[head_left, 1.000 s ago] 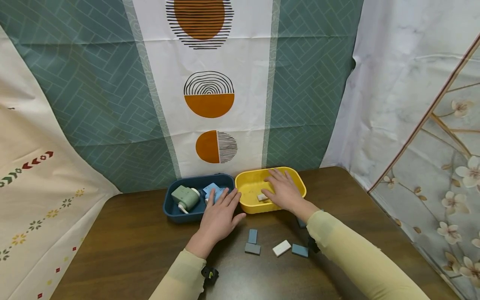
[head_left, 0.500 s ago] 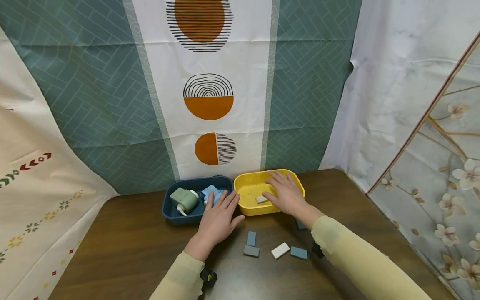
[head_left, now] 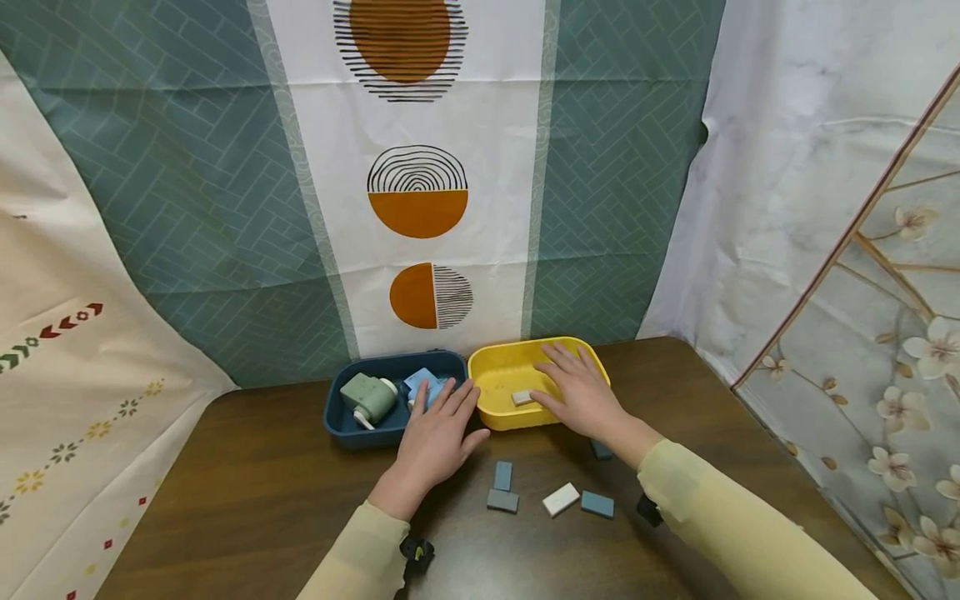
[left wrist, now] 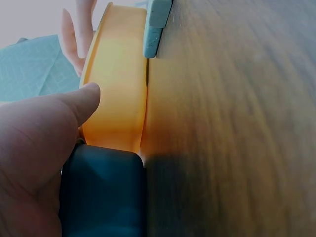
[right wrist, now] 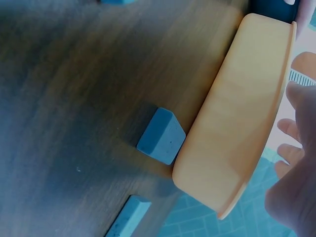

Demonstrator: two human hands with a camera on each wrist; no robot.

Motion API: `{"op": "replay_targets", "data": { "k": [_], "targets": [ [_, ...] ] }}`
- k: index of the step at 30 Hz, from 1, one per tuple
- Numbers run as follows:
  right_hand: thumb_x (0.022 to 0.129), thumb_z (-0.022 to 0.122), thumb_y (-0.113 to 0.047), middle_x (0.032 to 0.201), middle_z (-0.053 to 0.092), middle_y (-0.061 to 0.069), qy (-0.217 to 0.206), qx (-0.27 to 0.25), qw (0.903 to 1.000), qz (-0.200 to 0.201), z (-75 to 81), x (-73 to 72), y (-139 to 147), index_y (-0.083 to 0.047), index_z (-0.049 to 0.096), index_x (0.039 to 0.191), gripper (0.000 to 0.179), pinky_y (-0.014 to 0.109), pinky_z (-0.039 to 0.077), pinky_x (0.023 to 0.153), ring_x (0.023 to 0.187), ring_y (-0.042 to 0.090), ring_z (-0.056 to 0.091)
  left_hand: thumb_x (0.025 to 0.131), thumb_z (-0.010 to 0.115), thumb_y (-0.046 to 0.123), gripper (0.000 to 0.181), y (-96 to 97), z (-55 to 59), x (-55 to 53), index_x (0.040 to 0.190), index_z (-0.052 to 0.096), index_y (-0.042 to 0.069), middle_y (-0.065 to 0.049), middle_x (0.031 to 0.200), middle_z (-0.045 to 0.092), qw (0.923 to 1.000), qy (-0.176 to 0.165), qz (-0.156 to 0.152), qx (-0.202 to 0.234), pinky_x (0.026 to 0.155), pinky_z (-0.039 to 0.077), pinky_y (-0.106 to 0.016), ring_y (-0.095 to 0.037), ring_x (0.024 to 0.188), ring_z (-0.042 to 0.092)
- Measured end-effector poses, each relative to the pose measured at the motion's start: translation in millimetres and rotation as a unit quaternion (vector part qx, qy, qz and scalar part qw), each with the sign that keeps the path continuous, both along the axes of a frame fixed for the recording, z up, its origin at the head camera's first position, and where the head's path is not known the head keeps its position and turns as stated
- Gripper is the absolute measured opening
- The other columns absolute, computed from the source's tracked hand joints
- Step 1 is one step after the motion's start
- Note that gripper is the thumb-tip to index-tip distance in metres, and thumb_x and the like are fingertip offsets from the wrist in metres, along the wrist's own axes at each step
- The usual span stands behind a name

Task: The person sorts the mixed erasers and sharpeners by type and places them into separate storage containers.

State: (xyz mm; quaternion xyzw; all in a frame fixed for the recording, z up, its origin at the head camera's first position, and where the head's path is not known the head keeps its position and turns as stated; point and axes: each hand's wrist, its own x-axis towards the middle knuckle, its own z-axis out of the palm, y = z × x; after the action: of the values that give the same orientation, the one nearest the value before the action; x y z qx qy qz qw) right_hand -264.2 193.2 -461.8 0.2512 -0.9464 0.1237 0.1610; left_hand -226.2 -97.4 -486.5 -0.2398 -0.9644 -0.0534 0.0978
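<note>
My left hand (head_left: 435, 442) lies with straight fingers across the near right part of a navy blue bin (head_left: 352, 437), fingertips by the seam with the yellow bin (head_left: 495, 421). In the left wrist view its thumb (left wrist: 89, 98) overlaps the yellow bin's wall. My right hand (head_left: 581, 396) hovers over the yellow bin, fingers spread, nothing in its grasp. A small whitish block (head_left: 522, 397) lies inside that bin, close to the right thumb. Within the navy bin are a green bottle-like piece with white ends (head_left: 369, 398) and a light blue piece (head_left: 422, 383), partly covered by left fingers.
On the brown table (head_left: 262, 500), in front of the bins, lie a blue block (head_left: 502, 476), a grey block (head_left: 502, 501), a white block (head_left: 561, 500) and another blue block (head_left: 597, 504). One dark block (head_left: 602, 450) is partly hidden by the right wrist. A patterned cloth (head_left: 622, 208) hangs behind.
The right hand and forearm have shifted slightly to the right, and the thumb has drawn back from above the whitish block. My left hand keeps its place at the navy bin.
</note>
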Motion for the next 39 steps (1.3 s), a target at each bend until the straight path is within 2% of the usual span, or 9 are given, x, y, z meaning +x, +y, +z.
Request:
{"op": "replay_targets", "data": {
  "k": [9, 15, 21, 39],
  "targets": [
    [0.106, 0.076, -0.043, 0.172, 0.044, 0.02, -0.019, -0.011, 0.9997, 0.009, 0.0, 12.2, 1, -0.002, 0.067, 0.149, 0.06, 0.067, 0.015, 0.133, 0.163, 0.042, 0.033, 0.111, 0.057, 0.06, 0.076, 0.0, 0.9, 1.1, 0.171, 0.044, 0.016, -0.003, 0.178, 0.036, 1.0, 0.002, -0.002, 0.002, 0.133, 0.003, -0.068, -0.031, 0.166, 0.029],
    [0.105, 0.077, -0.043, 0.17, 0.046, 0.019, -0.012, -0.009, 0.9997, 0.02, -0.5, 20.8, 2, -0.003, 0.068, 0.147, 0.059, 0.066, 0.016, 0.133, 0.162, 0.041, 0.034, 0.111, 0.061, 0.057, 0.075, -0.6, -0.7, 1.0, 0.171, 0.045, 0.016, -0.004, 0.178, 0.037, 1.0, 0.002, -0.002, 0.009, 0.133, 0.004, -0.068, -0.033, 0.165, 0.031],
    [0.103, 0.08, -0.042, 0.17, 0.047, 0.018, -0.024, -0.014, 0.9992, 0.03, -0.3, 30.1, 4, -0.004, 0.069, 0.147, 0.059, 0.064, 0.014, 0.133, 0.162, 0.041, 0.034, 0.111, 0.062, 0.056, 0.075, 0.0, -0.3, 1.1, 0.171, 0.044, 0.015, -0.004, 0.178, 0.036, 0.9999, -0.004, -0.002, 0.012, 0.133, 0.002, -0.067, -0.033, 0.165, 0.03],
    [0.102, 0.081, -0.044, 0.172, 0.045, 0.017, -0.023, -0.012, 0.9977, 0.062, -1.7, 57.5, 6, -0.008, 0.068, 0.148, 0.06, 0.065, 0.017, 0.133, 0.163, 0.04, 0.033, 0.111, 0.062, 0.057, 0.076, 0.7, 1.1, -0.4, 0.172, 0.043, 0.016, -0.004, 0.179, 0.035, 0.9999, -0.006, -0.004, 0.009, 0.133, 0.0, -0.067, -0.033, 0.165, 0.03]
  ]
}}
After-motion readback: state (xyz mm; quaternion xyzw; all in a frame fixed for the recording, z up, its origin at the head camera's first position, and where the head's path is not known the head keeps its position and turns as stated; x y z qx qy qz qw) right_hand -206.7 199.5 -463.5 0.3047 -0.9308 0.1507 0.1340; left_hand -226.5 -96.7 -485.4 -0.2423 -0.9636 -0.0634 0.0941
